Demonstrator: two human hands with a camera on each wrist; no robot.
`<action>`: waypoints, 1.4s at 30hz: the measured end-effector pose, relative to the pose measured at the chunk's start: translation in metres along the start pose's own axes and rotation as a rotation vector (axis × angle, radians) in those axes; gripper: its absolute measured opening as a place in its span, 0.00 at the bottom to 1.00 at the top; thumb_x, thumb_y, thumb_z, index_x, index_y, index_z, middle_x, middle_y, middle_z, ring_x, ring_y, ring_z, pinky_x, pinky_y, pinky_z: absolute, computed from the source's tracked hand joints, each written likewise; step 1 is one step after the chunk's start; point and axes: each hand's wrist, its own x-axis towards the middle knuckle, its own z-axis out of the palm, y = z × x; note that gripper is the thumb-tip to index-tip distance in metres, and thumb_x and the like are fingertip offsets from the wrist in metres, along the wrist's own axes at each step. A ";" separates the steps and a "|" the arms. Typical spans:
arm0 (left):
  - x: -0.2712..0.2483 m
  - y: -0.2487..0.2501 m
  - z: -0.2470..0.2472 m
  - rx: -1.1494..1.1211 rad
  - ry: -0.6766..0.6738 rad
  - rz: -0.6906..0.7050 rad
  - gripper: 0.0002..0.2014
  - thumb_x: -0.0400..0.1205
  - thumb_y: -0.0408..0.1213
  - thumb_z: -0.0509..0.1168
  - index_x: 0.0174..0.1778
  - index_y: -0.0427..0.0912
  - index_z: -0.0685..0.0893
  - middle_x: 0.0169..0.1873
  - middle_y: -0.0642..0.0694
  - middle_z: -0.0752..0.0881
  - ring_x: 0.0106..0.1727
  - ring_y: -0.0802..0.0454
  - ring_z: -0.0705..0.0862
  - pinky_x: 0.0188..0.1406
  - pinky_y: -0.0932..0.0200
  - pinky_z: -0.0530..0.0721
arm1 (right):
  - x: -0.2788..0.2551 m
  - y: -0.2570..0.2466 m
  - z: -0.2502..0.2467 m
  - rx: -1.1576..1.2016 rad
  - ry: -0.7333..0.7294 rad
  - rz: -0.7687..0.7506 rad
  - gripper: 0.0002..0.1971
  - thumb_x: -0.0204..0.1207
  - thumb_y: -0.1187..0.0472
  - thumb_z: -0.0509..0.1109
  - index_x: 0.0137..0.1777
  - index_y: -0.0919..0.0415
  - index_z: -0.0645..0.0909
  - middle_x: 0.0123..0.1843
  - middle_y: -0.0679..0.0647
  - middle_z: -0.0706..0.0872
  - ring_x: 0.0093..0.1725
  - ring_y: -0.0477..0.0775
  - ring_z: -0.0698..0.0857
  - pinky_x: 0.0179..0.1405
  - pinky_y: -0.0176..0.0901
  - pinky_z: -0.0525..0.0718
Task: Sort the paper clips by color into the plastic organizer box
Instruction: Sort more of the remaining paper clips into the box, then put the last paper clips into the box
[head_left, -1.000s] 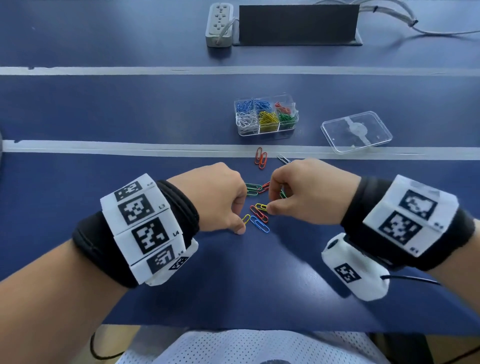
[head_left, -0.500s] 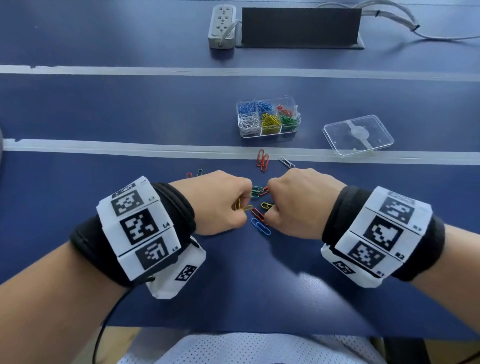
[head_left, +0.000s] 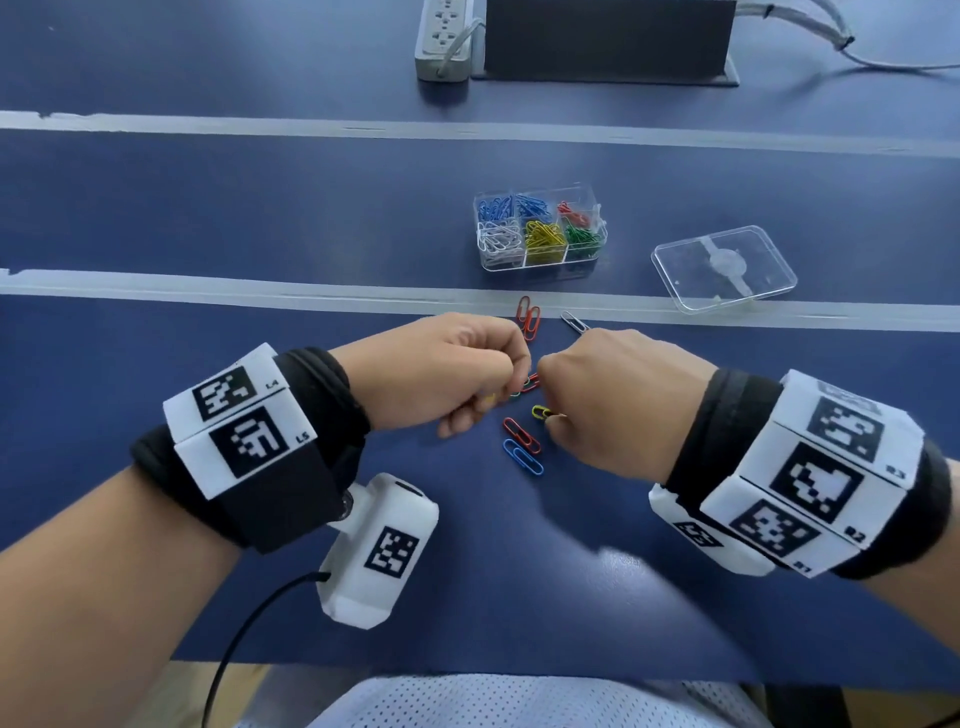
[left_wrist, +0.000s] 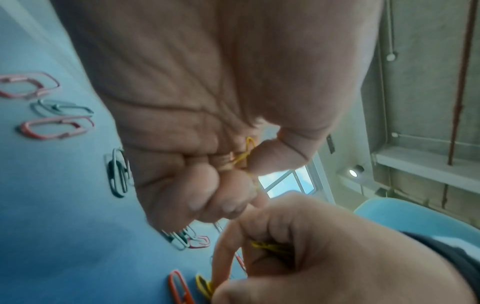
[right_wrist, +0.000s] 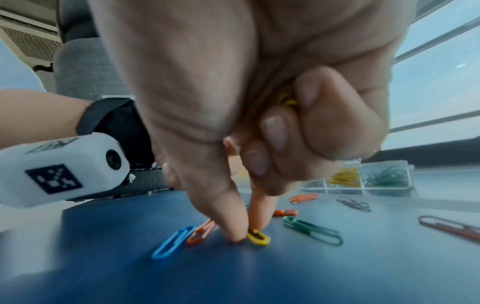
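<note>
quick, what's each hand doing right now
Left hand: closed, holding yellow paper clips.
Right hand: pinching a yellow paper clip on the table, more yellow ones curled in its fingers.

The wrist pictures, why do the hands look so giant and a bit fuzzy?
Left wrist view: the very wide lens sits close, so the left hand fills the frame; the far clips look washed out. Right wrist view: the right hand looms too, while the yellow clip stays fairly sharp. Head view: the hands look normal-sized.
</note>
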 end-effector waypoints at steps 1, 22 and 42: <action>0.002 0.000 -0.002 -0.038 -0.003 -0.002 0.09 0.60 0.31 0.52 0.30 0.41 0.76 0.21 0.48 0.74 0.18 0.52 0.72 0.18 0.64 0.72 | 0.001 -0.001 0.001 0.004 -0.020 -0.009 0.19 0.78 0.55 0.61 0.28 0.55 0.58 0.31 0.50 0.62 0.25 0.51 0.63 0.21 0.38 0.60; 0.068 0.072 -0.065 0.736 0.426 -0.028 0.18 0.79 0.23 0.52 0.59 0.41 0.80 0.60 0.40 0.83 0.57 0.41 0.80 0.45 0.59 0.73 | 0.071 0.085 -0.076 0.925 0.024 0.207 0.12 0.81 0.65 0.61 0.35 0.63 0.78 0.27 0.55 0.73 0.23 0.50 0.69 0.13 0.31 0.69; 0.096 0.075 -0.073 0.768 0.569 0.054 0.23 0.76 0.28 0.63 0.67 0.48 0.75 0.63 0.48 0.83 0.66 0.48 0.79 0.50 0.60 0.73 | 0.124 0.062 -0.100 0.713 0.151 0.316 0.09 0.72 0.65 0.73 0.50 0.66 0.89 0.46 0.60 0.92 0.48 0.57 0.91 0.54 0.54 0.88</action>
